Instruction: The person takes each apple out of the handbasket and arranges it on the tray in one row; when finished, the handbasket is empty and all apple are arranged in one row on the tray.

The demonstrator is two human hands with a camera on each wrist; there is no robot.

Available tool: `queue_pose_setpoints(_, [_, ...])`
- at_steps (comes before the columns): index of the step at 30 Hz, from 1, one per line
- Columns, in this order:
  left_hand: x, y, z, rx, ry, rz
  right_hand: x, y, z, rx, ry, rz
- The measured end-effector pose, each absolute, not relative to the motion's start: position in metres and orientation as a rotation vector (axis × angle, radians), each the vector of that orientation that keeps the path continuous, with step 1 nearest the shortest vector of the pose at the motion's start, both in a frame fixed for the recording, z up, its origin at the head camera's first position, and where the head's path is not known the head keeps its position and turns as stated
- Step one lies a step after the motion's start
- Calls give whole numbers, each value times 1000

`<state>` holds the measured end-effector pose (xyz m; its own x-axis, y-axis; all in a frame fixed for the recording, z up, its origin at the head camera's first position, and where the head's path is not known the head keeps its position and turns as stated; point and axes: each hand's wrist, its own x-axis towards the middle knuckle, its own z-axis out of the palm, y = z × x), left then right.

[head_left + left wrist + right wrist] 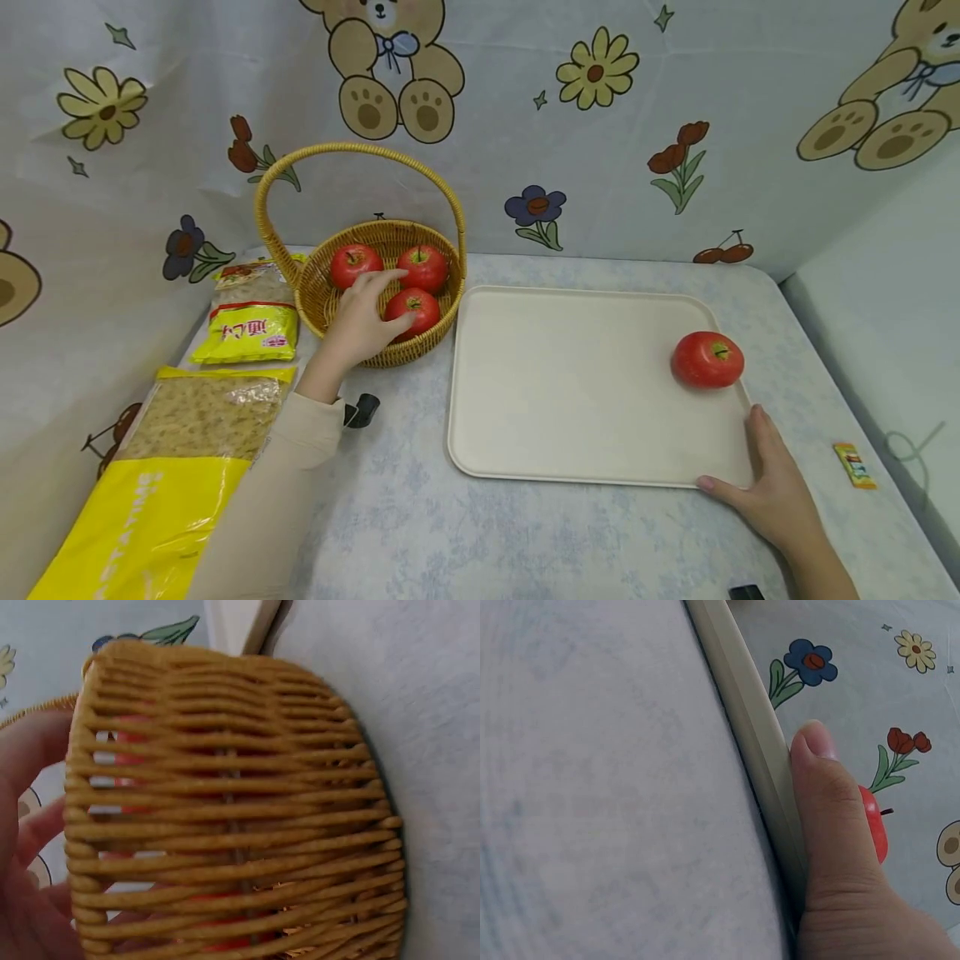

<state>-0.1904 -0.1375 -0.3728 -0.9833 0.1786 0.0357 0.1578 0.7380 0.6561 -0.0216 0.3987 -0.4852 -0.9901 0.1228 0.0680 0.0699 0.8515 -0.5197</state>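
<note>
Inside the wicker basket (390, 357) my left hand (363, 321) reaches over three red apples. Its thumb lies over the front apple (420, 307), with the fingers spread above, near the back right apple (424, 265). Another apple (354, 263) sits at the back left. In the left wrist view the basket's woven side (240, 795) hides most of the apples and part of the hand. My right hand (780, 487) touches the near right corner of a cream tray (585, 392), thumb straight along its front rim (757, 712). A single apple (707, 360) rests at the tray's right edge.
Left of the basket lie a small yellow snack bag (251, 329) and a large yellow bag (172, 500), partly under the left sleeve (262, 500). A small yellow packet (854, 466) lies on the right. A patterned cloth (495, 108) hangs behind the table.
</note>
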Motion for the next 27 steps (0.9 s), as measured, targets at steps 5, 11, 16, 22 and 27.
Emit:
queue_pose_setpoints(5, [-202, -145, -378, 361, 2795, 1019, -21, 398, -488, -160, -2922, 831])
queue_pose_setpoints(11, [-212, -147, -382, 380, 2719, 980, -21, 398, -489, -167, -2919, 839])
queue_pose_setpoints(16, [-220, -148, -387, 408, 2631, 1038, -22, 398, -488, -161, -2917, 846])
queue_pose_setpoints(22, [-226, -148, -391, 441, 2580, 1039, -23, 398, -487, -166, -2926, 823])
queue_pose_setpoints(27, [-228, -148, -391, 434, 2566, 1011, -22, 398, -487, -182, -2935, 815])
